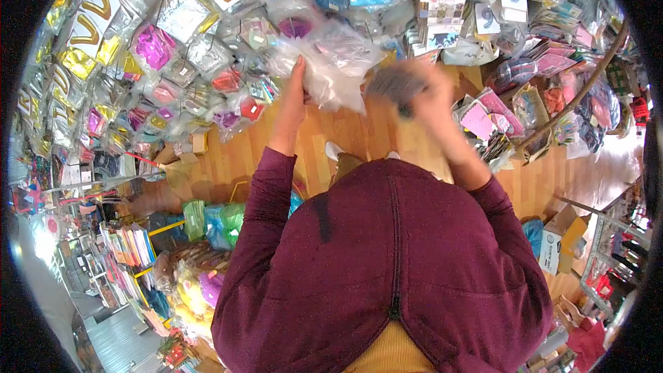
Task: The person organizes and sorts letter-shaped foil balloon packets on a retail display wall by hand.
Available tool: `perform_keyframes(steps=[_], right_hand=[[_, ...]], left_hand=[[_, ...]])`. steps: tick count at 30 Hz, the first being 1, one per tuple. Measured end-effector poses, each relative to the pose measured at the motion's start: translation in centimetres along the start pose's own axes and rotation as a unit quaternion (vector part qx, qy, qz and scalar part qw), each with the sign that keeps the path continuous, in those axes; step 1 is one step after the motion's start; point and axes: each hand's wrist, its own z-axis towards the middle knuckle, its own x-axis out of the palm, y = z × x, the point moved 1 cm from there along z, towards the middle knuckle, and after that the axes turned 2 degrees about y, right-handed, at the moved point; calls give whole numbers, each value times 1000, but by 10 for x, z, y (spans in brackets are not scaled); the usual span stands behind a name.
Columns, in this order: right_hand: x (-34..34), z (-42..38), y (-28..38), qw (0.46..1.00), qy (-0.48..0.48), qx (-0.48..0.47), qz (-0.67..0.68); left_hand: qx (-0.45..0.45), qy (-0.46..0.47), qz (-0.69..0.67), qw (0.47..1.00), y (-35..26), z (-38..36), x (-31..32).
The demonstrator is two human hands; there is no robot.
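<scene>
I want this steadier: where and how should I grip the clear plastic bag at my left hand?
Probably pinch the clear plastic bag by its loose near corner, from the right: it juts free, while your left hand holds the left side.

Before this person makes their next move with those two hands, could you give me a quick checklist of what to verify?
1. Left hand has hold of the clear plastic bag: ok.
2. Right hand grips the dark item securely: cannot tell, motion blur.
3. Bag's opening found: cannot tell, no opening shows clearly.
4. Sleeves back from both hands: ok.
5. Free space around the bag: not ok, packets crowd the area beside and beyond it.
</scene>
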Motion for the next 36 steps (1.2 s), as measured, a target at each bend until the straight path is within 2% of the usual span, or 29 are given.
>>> perform_keyframes(steps=[1, 2, 3, 6, 7, 8, 9, 10, 11, 13, 14, 15, 17, 19, 22, 23, 25, 26, 27, 29, 30, 32, 34, 36], right_hand=[[-19, 14, -6, 997, -67, 1, -34], [-28, 28, 15, 993, -118, -26, -16], [-33, 42, 17, 989, -121, -71, -34], [5, 68, 34, 971, -49, -198, -127], [23, 64, 41, 974, 22, -183, -131], [49, 60, 25, 961, 76, -232, -131], [74, 46, 12, 957, 139, -222, -126], [79, 36, 26, 945, 119, -217, -213], [78, 27, 26, 945, 120, -218, -212], [71, 19, 15, 920, 170, -255, -245], [65, 12, 14, 917, 160, -273, -241], [61, 1, 12, 920, 168, -264, -235], [52, -6, 4, 913, 189, -277, -232], [50, -14, -1, 919, 179, -281, -211], [40, -24, -7, 932, 183, -270, -158], [34, -27, -13, 943, 205, -234, -122], [12, -33, -29, 950, 224, -199, -91], [-3, -36, -40, 983, 156, -85, -51], [-11, -38, -47, 996, 86, 32, -7], [-28, -18, -21, 981, -20, 171, 87], [-31, -4, -6, 981, -21, 173, 88], [-23, 23, 23, 994, -15, -105, -2], [5, 22, 15, 993, 79, -51, -74], [38, 15, 6, 987, 105, -107, -59]], left_hand=[[-9, -5, 1, 1000, -1, -6, -2], [11, 26, -37, 999, -3, -10, -4], [36, 58, -77, 995, -6, -10, -4], [54, 77, -96, 991, -13, -20, 19], [52, 91, -128, 986, -13, -21, 27], [53, 94, -128, 986, -12, -20, 34], [56, 84, -144, 984, -10, -20, 38], [59, 71, -160, 983, -9, -21, 42], [59, 70, -161, 983, -4, -24, 44], [13, 5, -324, 946, 4, -25, 47], [-6, -10, -336, 942, 4, -28, 50], [-15, -20, -338, 941, 8, -32, 45], [-32, 76, -262, 962, 14, -19, 39], [-25, 55, -248, 967, 28, -15, 34], [-30, -27, -165, 985, 30, -20, 34], [-30, -24, -163, 986, 39, -15, 27], [70, -74, 51, 994, 50, -2, 4], [61, 2, -58, 996, 43, 2, -12], [60, 2, -60, 996, 32, -4, -8], [52, -59, -29, 997, 6, -20, 1], [73, -60, 99, 991, -4, -21, 6], [77, -50, 71, 993, -4, -26, 22], [87, -33, 45, 995, -2, -30, 40], [112, -29, -63, 991, 2, -36, 49]])
